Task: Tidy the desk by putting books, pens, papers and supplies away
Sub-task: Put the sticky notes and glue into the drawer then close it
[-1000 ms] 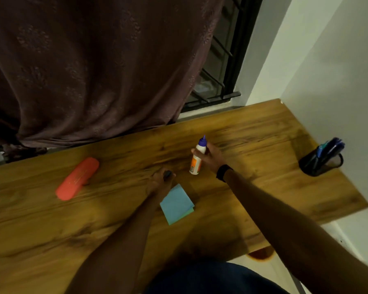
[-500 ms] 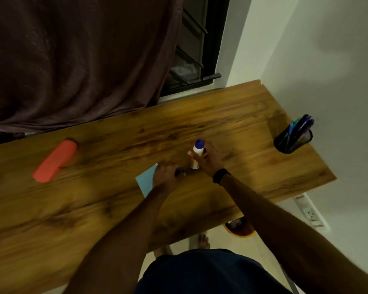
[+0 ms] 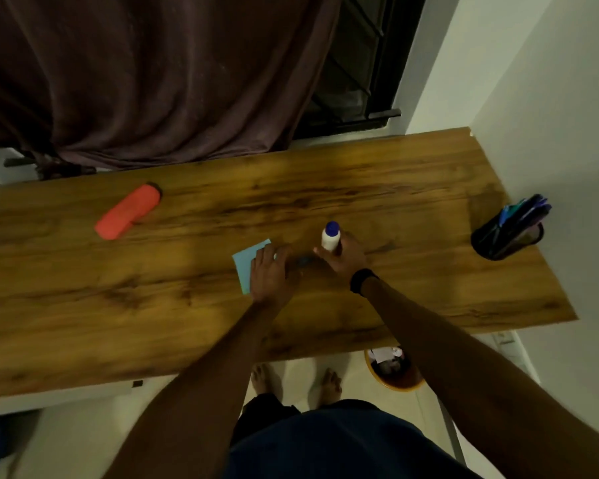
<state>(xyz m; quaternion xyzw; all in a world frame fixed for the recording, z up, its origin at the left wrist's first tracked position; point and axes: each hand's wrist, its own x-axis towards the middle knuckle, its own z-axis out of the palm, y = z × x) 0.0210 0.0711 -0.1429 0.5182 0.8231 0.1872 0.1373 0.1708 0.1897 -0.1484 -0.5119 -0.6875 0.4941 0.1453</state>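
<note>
The left hand [image 3: 268, 274] now lies flat, fingers spread, on the blue notepad [image 3: 247, 267], off the small dark thing; the right hand [image 3: 343, 257] still grips the upright glue bottle [image 3: 330, 236] on the worktop [image 3: 412, 209].

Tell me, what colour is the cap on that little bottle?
Dark blue. The cap tops the white bottle held in the right hand, seen in the head view.
</note>
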